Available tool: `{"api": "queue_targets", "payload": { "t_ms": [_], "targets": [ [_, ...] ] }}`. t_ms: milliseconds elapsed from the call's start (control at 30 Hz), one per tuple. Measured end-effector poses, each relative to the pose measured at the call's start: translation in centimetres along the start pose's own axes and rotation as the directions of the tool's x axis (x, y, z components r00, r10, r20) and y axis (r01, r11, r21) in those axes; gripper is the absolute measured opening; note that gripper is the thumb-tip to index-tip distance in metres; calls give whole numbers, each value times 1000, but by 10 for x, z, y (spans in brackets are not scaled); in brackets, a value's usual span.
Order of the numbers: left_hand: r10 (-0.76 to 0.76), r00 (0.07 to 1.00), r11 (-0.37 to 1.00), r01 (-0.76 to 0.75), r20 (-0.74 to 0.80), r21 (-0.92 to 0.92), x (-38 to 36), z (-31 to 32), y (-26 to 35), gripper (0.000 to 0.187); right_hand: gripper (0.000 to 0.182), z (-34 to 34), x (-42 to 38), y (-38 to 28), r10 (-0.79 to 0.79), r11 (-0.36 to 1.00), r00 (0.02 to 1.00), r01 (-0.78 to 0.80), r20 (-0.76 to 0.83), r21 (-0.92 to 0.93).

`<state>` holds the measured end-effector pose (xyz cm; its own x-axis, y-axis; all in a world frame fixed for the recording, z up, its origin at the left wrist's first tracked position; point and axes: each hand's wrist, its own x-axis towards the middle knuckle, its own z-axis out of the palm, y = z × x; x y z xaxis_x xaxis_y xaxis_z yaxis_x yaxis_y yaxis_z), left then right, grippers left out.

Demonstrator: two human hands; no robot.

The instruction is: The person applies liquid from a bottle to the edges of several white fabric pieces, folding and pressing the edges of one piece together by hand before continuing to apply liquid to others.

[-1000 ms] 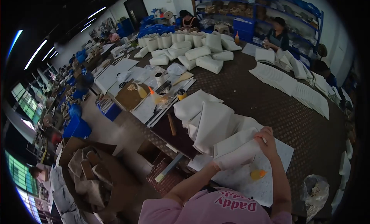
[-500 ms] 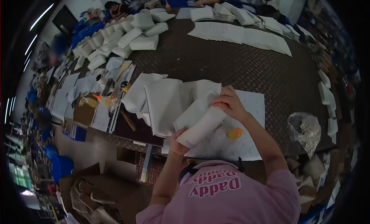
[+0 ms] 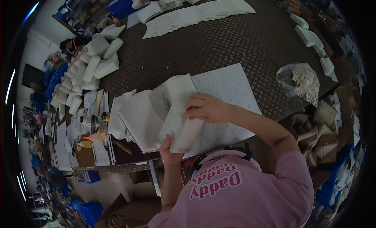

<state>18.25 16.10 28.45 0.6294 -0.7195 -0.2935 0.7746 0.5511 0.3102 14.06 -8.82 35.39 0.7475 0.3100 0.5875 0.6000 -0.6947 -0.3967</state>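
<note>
A white, smooth, folded sheet-like piece (image 3: 189, 134) is held tilted above a pale patterned board (image 3: 232, 87). My left hand (image 3: 171, 151) grips its lower end, thumb on the near face and the other fingers partly hidden beneath. At the upper part of the piece, my right hand (image 3: 204, 107) has its fingers bent and pressed together along the edge. Directly left of my hands lies a heap of similar white pieces (image 3: 141, 117), overlapping one another. Something yellowish under my right forearm is mostly hidden.
An orange-tipped bottle (image 3: 94, 137) and a wooden-handled tool (image 3: 123, 147) lie at the left. White padded pieces (image 3: 94, 67) are piled beyond, and fanned white sheets (image 3: 172, 22) lie at the back. A plastic bag (image 3: 299, 81) with small scraps sits right.
The head view has turned, so the table appears rotated and shifted. The folded piece is now more upright, and my right hand has moved down and left along its edge.
</note>
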Motion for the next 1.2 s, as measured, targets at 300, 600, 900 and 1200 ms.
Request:
{"api": "queue_targets", "payload": {
  "t_ms": [300,600,900,1200],
  "targets": [
    [44,999,997,-44,-1,71,6,28,-22,58,15,4,-60,15,-37,982,904,-45,-426,-181],
    [121,987,992,-116,111,-43,14,24,-10,64,20,97,-259,19,753,-217,-401,598,522,772],
    [220,967,974,-209,132,-91,15,45,-33,55,45,151,-222,74,688,-588,197,716,698,376],
    [336,941,941,-337,47,39,-16,27,-51,62,52,93,-252,90,719,-579,219,715,660,393]
  ]
}}
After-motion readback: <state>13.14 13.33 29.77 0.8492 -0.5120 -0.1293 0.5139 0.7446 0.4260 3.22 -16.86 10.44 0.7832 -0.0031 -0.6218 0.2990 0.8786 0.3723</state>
